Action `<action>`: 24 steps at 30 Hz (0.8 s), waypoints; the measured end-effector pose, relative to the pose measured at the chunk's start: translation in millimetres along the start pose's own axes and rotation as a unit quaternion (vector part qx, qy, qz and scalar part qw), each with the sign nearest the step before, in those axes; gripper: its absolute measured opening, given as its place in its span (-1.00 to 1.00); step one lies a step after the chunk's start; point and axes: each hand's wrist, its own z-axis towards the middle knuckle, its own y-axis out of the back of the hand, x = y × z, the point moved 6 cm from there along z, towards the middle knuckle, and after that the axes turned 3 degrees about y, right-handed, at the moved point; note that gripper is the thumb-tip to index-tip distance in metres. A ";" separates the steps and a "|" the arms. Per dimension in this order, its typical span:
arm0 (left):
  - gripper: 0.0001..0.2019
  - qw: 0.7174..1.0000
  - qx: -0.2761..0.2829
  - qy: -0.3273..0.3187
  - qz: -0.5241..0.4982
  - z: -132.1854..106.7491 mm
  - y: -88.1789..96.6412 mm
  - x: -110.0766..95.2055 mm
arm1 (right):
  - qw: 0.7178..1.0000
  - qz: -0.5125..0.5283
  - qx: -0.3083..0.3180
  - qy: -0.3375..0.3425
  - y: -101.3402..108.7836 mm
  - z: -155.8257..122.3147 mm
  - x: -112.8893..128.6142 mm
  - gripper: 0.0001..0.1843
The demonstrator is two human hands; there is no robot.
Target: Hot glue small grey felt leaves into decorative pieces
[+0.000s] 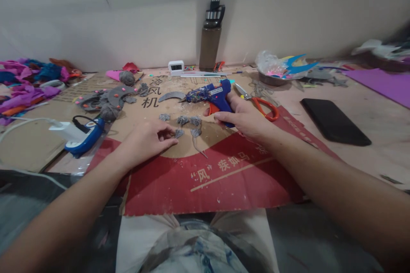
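My right hand (248, 117) is wrapped around the handle of a blue hot glue gun (215, 92) with an orange-red trigger. The gun's nozzle points left, close to a grey crescent-shaped piece (171, 95) on the cardboard. My left hand (144, 138) rests on the cardboard with curled fingers, its fingertips pinching a small grey yarn piece (178, 133). Several more fuzzy grey yarn pieces (183, 120) lie just beyond and beside it. From one of them a loose strand (199, 147) trails toward me.
Orange-handled scissors (267, 108) lie right of the glue gun, and a black phone (335, 121) farther right. A blue power strip (85, 138) with cables sits at left, near grey pieces with pink dots (117, 96). Behind stand a bottle (210, 47), a small clock (176, 66) and a metal bowl (272, 78).
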 end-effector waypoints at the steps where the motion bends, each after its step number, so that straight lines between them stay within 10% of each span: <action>1: -0.74 1.000 -0.003 -0.008 0.007 -0.5 -0.3 -0.7 | 1.000 0.001 0.005 -0.003 -1.1 -0.9 -0.2 -0.49; 24: -0.72 0.993 -0.040 -0.093 0.059 -9.4 -6.7 -7.1 | 0.954 -0.262 0.099 0.105 -11.3 -28.1 11.9 -0.34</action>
